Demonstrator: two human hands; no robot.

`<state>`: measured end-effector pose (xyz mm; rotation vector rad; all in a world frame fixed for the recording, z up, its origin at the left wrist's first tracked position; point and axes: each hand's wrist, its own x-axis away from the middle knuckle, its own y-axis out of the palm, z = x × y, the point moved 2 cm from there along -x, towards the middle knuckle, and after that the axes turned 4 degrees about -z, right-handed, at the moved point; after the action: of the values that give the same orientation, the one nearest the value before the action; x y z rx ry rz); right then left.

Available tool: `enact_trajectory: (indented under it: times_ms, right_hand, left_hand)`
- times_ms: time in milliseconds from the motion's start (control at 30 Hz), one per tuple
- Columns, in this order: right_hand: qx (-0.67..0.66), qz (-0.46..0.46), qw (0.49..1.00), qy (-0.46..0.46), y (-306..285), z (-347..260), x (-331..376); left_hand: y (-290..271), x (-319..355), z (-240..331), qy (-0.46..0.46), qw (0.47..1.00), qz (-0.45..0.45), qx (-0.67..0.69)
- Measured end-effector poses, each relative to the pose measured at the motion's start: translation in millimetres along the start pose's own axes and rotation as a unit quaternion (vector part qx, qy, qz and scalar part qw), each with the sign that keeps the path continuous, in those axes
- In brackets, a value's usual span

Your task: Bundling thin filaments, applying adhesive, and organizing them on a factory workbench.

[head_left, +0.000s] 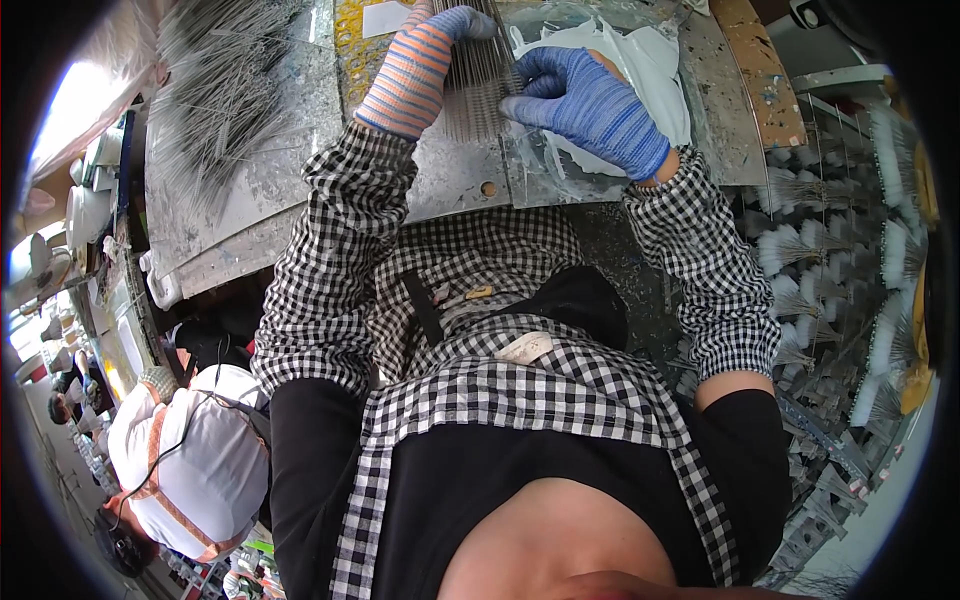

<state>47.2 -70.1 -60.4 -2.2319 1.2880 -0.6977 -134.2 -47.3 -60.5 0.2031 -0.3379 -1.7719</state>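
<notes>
Gloved left hand (420, 70) grasps a bundle of thin grey wires (474, 90) over the table (450, 183). Right hand (590, 108) curls its fingers beside the bundle; its grip is indeterminable. White paste (655, 80) lies beneath; a wire heap (215, 85) lies leftward.

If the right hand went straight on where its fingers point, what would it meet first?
The bundle of thin grey wires, just left of the right hand; depth is unclear, so the two may already be touching.
</notes>
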Motion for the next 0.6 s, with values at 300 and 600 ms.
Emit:
enact_trajectory:
  times_ms: [300, 600]
  right_hand:
    - [0.044, 0.057, 0.997, -0.019, -3, 29, -3]
    - [-0.185, -0.001, 0.982, -0.045, -20, 54, -3]
  left_hand:
    - [20, -12, -9, -0.002, 0.999, -0.006, 0.048]
    - [31, -19, -9, 0.093, 0.994, -0.027, -0.054]
